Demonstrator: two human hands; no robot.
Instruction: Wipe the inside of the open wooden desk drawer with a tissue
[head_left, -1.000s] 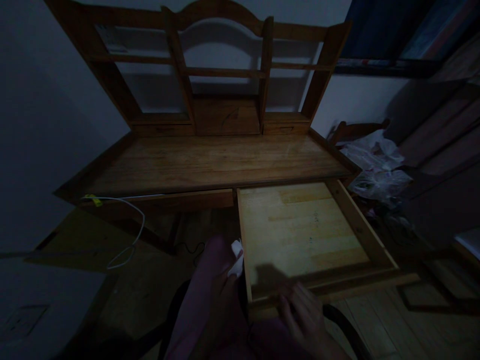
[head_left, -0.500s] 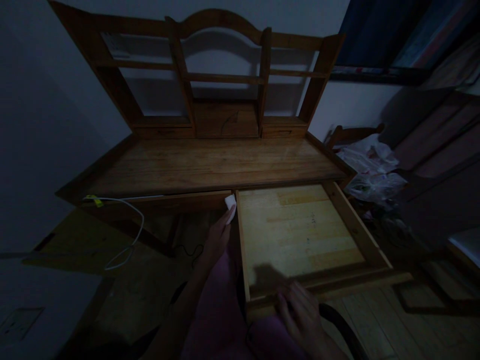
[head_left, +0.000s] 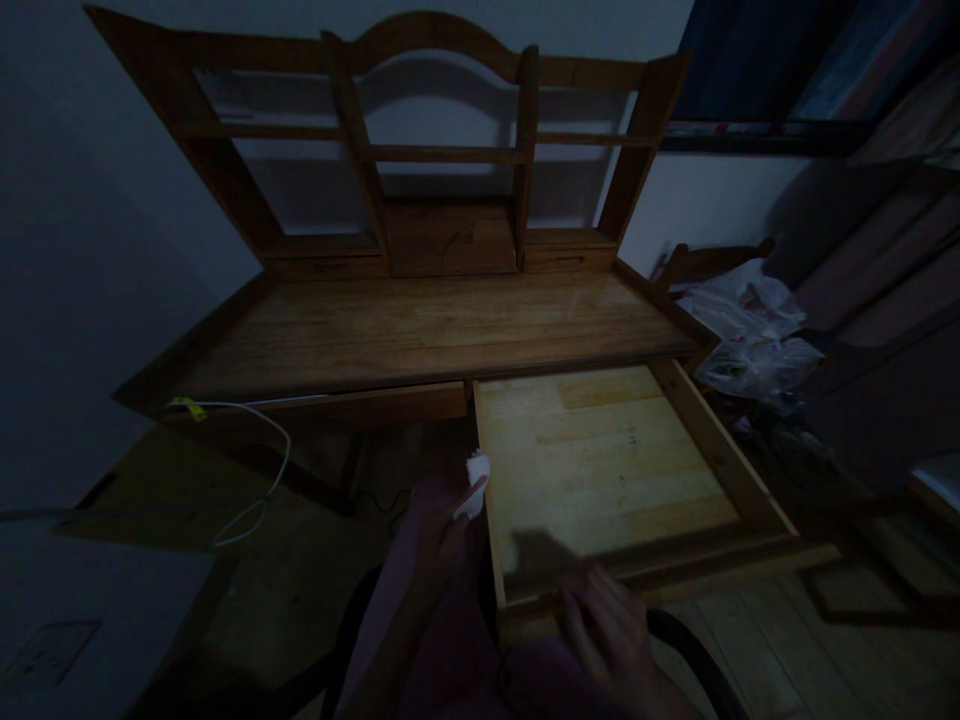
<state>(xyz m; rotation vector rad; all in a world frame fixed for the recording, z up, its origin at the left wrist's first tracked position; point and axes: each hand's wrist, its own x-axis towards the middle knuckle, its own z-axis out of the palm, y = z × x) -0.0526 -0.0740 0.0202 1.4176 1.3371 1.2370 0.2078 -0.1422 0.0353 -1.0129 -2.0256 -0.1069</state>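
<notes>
A wooden drawer (head_left: 600, 460) is pulled out from the right side of the desk, and its pale bottom shows. My left hand (head_left: 448, 535) grips a white tissue (head_left: 475, 482) against the outer face of the drawer's left side wall, about midway along it. At the drawer's front panel is my right hand (head_left: 604, 615), its fingers curled over the top edge. Part of the right thumb and palm is dim in the shadow. A second drawer (head_left: 360, 408) on the left sits nearly flush under the desktop.
The wooden desk (head_left: 450, 325) carries a shelf hutch (head_left: 442, 155) at its back. From the left drawer hangs a white cable (head_left: 285, 455) with a yellow tag. Plastic bags (head_left: 750, 320) lie on a chair at the right. A dark curved armrest (head_left: 694, 660) is near my right hand.
My left hand has moved the tissue along the drawer's left side, from near the desk edge toward me. The right hand stays at the drawer front.
</notes>
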